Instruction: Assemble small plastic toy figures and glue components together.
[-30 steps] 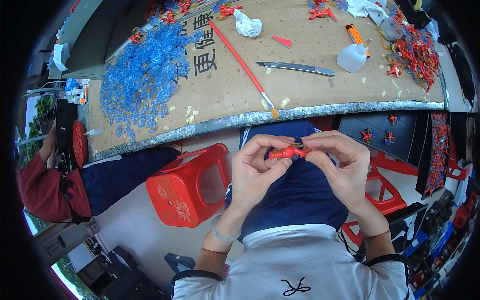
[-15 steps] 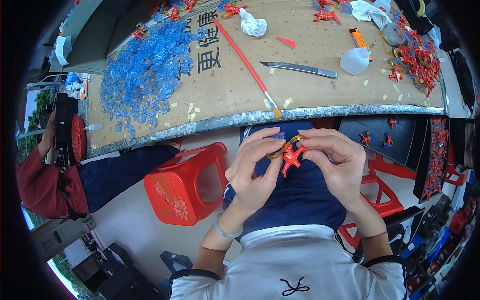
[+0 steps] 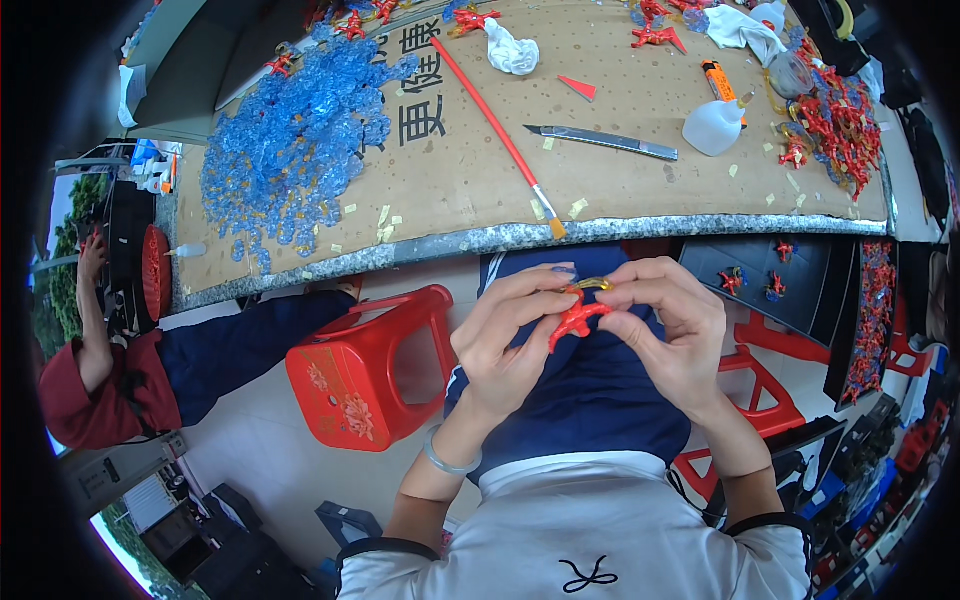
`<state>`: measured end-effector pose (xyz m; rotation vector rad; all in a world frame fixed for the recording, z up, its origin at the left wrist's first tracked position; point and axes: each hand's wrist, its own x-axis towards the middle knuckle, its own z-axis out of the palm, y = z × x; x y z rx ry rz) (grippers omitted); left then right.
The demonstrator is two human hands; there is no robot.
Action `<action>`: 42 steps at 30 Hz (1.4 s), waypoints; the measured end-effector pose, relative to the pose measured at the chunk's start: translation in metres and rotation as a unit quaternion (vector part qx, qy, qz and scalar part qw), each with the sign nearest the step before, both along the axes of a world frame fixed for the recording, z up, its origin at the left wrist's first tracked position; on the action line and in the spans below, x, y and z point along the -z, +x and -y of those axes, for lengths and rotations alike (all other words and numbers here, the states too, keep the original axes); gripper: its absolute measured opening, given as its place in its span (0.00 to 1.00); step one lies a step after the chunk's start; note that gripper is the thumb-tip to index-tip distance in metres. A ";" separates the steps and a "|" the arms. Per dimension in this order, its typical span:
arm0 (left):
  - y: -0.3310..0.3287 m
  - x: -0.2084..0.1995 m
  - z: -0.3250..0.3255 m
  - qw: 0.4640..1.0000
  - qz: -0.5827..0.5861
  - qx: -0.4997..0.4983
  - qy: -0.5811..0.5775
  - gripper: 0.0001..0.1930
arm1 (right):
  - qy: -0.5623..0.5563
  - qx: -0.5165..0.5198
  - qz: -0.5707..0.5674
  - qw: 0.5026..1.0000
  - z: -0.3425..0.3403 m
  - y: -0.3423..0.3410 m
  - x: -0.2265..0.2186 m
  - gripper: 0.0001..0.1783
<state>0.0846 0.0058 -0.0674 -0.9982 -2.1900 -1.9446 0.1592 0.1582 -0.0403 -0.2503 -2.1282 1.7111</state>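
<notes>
Held low over the lap, just below the near edge of the cardboard-covered table [image 3: 640,170]: a small red plastic figure [image 3: 577,320], pinched between both hands. Left hand [image 3: 505,335] curled nearly closed, thumb and fingertips gripping the figure's left side; right hand [image 3: 665,330] likewise curled, fingertips closed on a small gold-coloured metal ring [image 3: 593,284] at the figure's top. Best done, by the look of it, with the figure kept steady in the left grip and only the right fingertips working the ring, slowly, since the loop is thin and the plastic limbs look spindly enough to bend or snap. Glossy moulded plastic, many-limbed shape. On the table's far left, a heap of translucent blue plastic pieces [image 3: 290,150], glittery and tangled; at its right end, a pile of similar red figures [image 3: 835,120]. Near the table's middle, a long red-handled brush [image 3: 497,130], a flat grey metal blade [image 3: 600,140], a soft white squeeze bottle [image 3: 715,125]. Left of the table's near edge, a red plastic stool [image 3: 365,370], hard and shiny.
</notes>
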 end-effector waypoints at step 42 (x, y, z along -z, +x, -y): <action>-0.006 -0.008 -0.008 0.993 -0.029 0.070 0.090 0.12 | 0.255 0.004 -0.151 0.955 0.003 0.006 -0.014 0.17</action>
